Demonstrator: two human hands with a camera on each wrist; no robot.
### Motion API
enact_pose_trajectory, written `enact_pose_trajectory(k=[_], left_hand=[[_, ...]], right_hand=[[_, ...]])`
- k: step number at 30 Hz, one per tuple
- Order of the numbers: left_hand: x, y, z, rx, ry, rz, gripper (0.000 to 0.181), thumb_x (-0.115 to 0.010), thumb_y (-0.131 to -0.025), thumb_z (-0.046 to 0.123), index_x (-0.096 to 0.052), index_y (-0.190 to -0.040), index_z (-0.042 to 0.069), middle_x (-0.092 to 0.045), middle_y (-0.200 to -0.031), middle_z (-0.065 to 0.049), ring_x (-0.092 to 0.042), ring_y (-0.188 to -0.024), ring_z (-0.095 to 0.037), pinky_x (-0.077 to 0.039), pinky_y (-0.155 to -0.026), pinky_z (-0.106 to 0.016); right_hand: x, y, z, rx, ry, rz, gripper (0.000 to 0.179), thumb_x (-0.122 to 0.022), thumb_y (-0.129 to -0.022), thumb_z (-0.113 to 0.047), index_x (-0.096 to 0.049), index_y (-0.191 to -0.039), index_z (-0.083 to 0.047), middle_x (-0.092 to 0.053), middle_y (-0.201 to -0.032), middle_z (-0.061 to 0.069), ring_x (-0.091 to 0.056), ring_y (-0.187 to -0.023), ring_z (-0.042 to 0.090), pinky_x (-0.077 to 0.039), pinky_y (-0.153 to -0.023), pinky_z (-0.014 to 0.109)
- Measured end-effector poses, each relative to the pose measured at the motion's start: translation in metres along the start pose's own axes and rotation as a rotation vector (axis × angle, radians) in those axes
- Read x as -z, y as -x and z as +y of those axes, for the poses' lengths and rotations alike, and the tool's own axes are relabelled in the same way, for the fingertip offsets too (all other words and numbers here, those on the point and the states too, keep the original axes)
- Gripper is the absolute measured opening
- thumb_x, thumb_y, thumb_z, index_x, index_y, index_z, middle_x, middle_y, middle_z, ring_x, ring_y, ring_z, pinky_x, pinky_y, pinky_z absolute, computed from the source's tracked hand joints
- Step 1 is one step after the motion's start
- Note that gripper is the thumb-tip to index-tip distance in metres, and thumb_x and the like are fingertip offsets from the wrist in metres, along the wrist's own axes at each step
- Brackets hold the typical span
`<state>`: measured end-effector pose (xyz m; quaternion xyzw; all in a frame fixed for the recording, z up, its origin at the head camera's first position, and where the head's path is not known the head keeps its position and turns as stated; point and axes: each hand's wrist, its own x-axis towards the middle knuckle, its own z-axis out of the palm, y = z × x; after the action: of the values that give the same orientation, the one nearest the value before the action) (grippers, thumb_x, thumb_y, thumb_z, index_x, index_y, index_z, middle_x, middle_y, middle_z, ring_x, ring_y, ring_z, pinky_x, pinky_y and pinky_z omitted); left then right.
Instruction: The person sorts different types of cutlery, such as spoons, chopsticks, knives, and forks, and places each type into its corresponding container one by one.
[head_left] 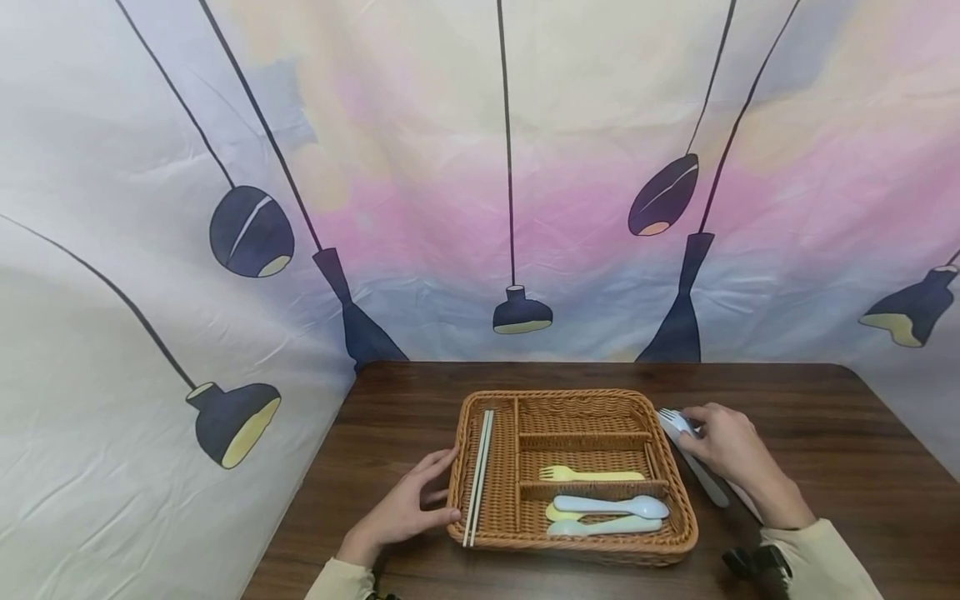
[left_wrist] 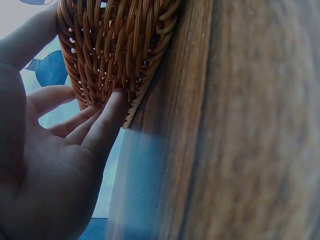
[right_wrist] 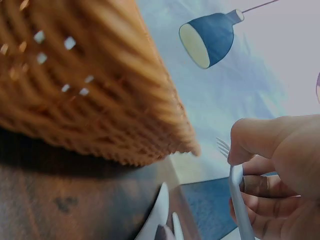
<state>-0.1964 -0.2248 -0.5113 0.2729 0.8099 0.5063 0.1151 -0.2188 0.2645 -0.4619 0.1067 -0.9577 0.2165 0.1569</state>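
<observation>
A brown wicker basket (head_left: 570, 393) with compartments sits on the table. My left hand (head_left: 408, 507) rests against its left side; in the left wrist view the extended fingers (left_wrist: 107, 117) touch the weave. Beyond the basket's right side, my right hand (head_left: 731, 442) pinches a light blue fork (right_wrist: 237, 192) between thumb and fingers, tines pointing away. Under that hand lies a pale knife (head_left: 708, 482), with another slim pale piece beside it. Inside the basket are a pair of chopsticks (head_left: 478, 479) at left, a yellow fork (head_left: 600, 476) in the middle-right compartment, and spoons (head_left: 611, 505) in the front-right one.
The dark wooden table (head_left: 405, 408) ends at a cloth backdrop (head_left: 450, 167) printed with hanging lamps, close behind and at the left. The basket's raised rim and dividers stand between the two hands. A dark strap device (head_left: 757, 562) sits by the right wrist.
</observation>
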Motion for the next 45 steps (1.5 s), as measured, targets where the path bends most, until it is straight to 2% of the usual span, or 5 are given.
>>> enact_pose_trajectory(k=[9,16,23,35,45], left_hand=[[0.0,0.001,0.001,-0.011,0.006,-0.001,0.085,-0.075,-0.087,0.021,-0.026,-0.154,0.007,-0.025,-0.153,-0.021,-0.039,-0.134,-0.042,-0.05,-0.101,-0.024],[0.0,0.002,0.0,-0.011,0.012,0.0,0.085,-0.076,-0.086,0.021,-0.026,-0.154,0.007,-0.025,-0.153,-0.021,-0.038,-0.135,-0.042,-0.049,-0.101,-0.022],[-0.001,0.003,0.0,-0.01,0.019,0.0,0.085,-0.076,-0.086,0.02,-0.026,-0.154,0.007,-0.025,-0.153,-0.022,-0.037,-0.135,-0.044,-0.05,-0.1,-0.021],[0.0,0.002,0.001,-0.005,0.034,-0.002,0.086,-0.076,-0.086,0.02,-0.026,-0.154,0.007,-0.025,-0.153,-0.022,-0.039,-0.134,-0.043,-0.05,-0.101,-0.024],[0.001,-0.001,0.001,0.02,0.044,-0.014,0.086,-0.076,-0.086,0.017,-0.025,-0.155,0.01,-0.024,-0.154,-0.02,-0.036,-0.136,-0.042,-0.05,-0.101,-0.026]], right_hand=[[0.002,-0.009,-0.014,0.064,-0.034,0.023,0.026,-0.069,-0.076,-0.011,-0.074,-0.1,-0.001,-0.067,-0.086,0.01,-0.065,-0.067,0.017,-0.053,-0.054,0.033],[0.003,-0.015,-0.025,0.088,-0.063,0.001,0.027,-0.068,-0.078,-0.01,-0.073,-0.103,-0.002,-0.067,-0.091,0.01,-0.064,-0.07,0.015,-0.05,-0.053,0.026],[0.003,-0.02,-0.036,0.114,-0.081,-0.006,0.029,-0.068,-0.078,-0.01,-0.073,-0.106,-0.001,-0.067,-0.094,0.01,-0.064,-0.072,0.015,-0.051,-0.055,0.027],[-0.004,-0.029,-0.058,0.184,-0.106,-0.011,0.032,-0.066,-0.08,-0.01,-0.073,-0.111,-0.003,-0.065,-0.09,0.004,-0.048,-0.066,0.009,-0.039,-0.055,0.023],[-0.013,-0.036,-0.078,0.264,-0.116,-0.035,0.03,-0.067,-0.079,-0.01,-0.073,-0.108,-0.006,-0.066,-0.091,0.003,-0.063,-0.072,0.013,-0.049,-0.055,0.025]])
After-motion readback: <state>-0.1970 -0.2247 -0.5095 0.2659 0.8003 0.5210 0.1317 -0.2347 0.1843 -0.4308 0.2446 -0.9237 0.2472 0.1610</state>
